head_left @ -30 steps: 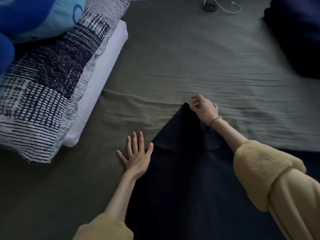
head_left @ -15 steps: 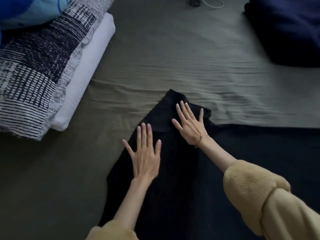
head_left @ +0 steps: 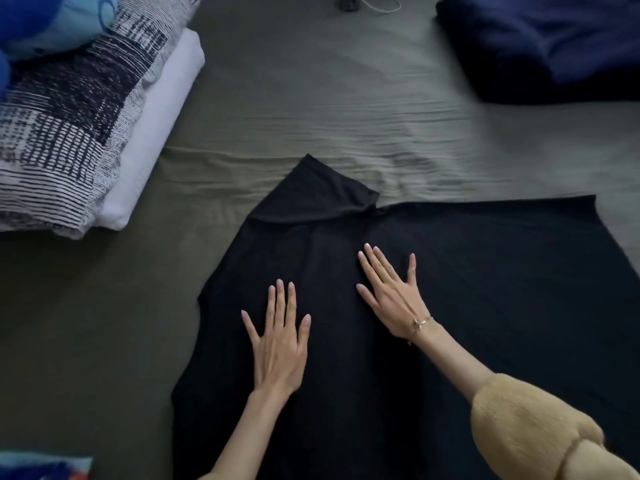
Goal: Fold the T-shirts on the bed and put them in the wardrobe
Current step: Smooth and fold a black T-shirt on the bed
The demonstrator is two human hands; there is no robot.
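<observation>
A black T-shirt [head_left: 485, 289] lies spread on the olive-green bed sheet [head_left: 311, 109], with one sleeve folded over at its upper left into a point. My left hand [head_left: 278, 344] rests flat on the shirt near its left edge, fingers straight and slightly spread. My right hand [head_left: 391, 292], with a bracelet at the wrist, presses flat on the shirt just below the folded sleeve. Neither hand holds anything.
A patterned black-and-white pillow [head_left: 65, 133] on a white one [head_left: 156, 133] lies at the left, with a blue cushion [head_left: 45, 22] above. A dark blue folded fabric [head_left: 554, 39] sits at the top right. A charger cable [head_left: 377, 3] lies at the top edge.
My right hand let go of the folded sleeve tip and flattened on the shirt. Both hands slid toward me down the fabric, and my left hand moved from the shirt's edge onto it.
</observation>
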